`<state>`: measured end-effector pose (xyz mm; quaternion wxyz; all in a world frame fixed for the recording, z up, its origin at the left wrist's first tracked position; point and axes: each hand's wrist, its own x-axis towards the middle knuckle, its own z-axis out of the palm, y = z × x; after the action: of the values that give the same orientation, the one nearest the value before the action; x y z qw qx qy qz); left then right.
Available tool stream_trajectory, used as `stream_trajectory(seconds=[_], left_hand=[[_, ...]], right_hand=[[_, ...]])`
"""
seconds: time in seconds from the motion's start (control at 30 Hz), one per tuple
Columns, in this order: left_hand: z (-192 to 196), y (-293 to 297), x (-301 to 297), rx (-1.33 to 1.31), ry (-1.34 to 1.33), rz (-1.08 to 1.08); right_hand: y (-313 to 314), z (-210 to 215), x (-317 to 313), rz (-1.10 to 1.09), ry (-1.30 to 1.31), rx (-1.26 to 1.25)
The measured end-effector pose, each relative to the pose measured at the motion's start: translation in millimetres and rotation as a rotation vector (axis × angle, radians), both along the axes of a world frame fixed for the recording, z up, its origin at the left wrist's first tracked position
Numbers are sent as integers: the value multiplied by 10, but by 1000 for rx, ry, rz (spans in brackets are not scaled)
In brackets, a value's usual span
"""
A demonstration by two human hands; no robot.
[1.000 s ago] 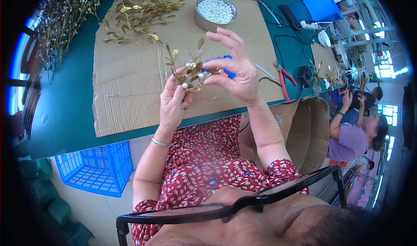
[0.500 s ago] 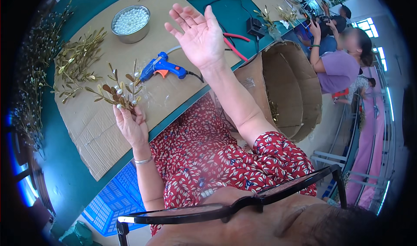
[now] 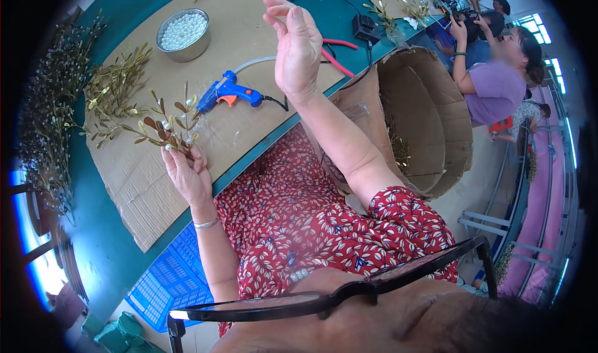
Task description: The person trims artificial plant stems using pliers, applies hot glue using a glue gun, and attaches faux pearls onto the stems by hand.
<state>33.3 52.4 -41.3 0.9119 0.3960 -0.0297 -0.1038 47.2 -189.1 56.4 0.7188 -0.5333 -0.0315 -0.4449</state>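
In my left hand (image 3: 189,174) is the stem of an artificial leaf sprig (image 3: 167,129), pinched between thumb and fingers. Its brown-gold leaves carry a few white pearl beads. My right hand (image 3: 297,57) is raised over the cardboard's right side, holding nothing, with bent fingers spread apart. Between the hands a blue glue gun (image 3: 229,93) with an orange trigger rests on the cardboard sheet (image 3: 140,197), its nozzle close to the sprig. Farther back stands a round metal bowl (image 3: 190,55) full of white pearl beads.
More gold leaf sprigs (image 3: 121,82) lie at the cardboard's left, beside a dark heap of beaded sprigs (image 3: 47,98). Red-handled pliers (image 3: 336,63), a black power adapter (image 3: 365,27) and cables lie right. A cardboard box (image 3: 430,116) stands beside the table; another person (image 3: 495,91) sits beyond.
My right hand has turned from palm showing to side-on, its fingers bending more, and shifted slightly right. My left hand still holds the sprig in about the same place.
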Motion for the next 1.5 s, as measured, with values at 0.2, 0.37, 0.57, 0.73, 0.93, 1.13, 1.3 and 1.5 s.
stream_trajectory(seconds=[0.2,0.37,0.57,0.73,0.93,1.13,1.3,1.5], left_hand=[[-36,117,64,5,77,57],[-48,87,65,-102,41,10],[24,139,23,-146,27,26],[15,164,24,-144,8,19],[17,160,58,-192,14,27],[58,172,10,-149,8,41],[51,171,22,-84,12,24],[-34,181,13,-103,-22,21]], right_hand=[[-100,-353,-34,104,777,-636],[-94,-418,-136,592,1244,-632],[129,-380,-54,618,1320,-570],[151,-488,-26,601,1296,-404],[259,-372,-190,300,880,-274],[297,127,-569,307,436,-86],[160,19,-801,434,542,109],[256,194,-962,523,616,-163]])
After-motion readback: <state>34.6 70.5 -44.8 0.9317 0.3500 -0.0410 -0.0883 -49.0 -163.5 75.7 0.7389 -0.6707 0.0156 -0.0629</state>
